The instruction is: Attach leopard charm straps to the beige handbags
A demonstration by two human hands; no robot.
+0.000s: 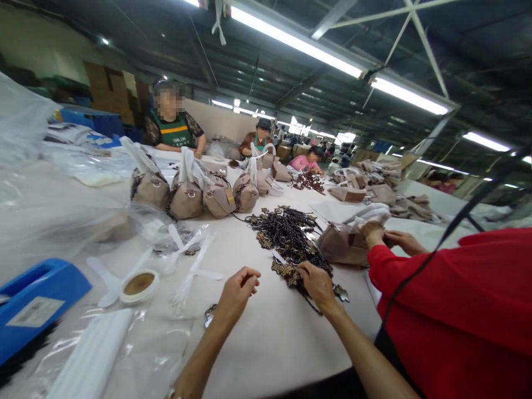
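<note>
Right hand [318, 285] at the strap pile [286, 227], left hand [239, 291] apart from it

The pale table [282, 343] fills the near scene and runs far back. At right, a co-worker's red sleeve [457, 288] reaches in, the hands at a taupe bag [343, 246]. Farther off, left of centre, more bags [187, 199] stand in a row. The dark strap pile lies right of centre, between that row and the right hand. Near left are a blue dispenser [66, 280] and a white bundle [93, 354]. The right hand's fingertips are bunched against the pile's near edge; whether they grip a strap, I cannot tell. The left hand's fingers curl toward the thumb; whether they hold anything, I cannot tell. A tape roll [139, 298] lies near the bundle. A patterned charm [209, 316] is just left of the left forearm.
</note>
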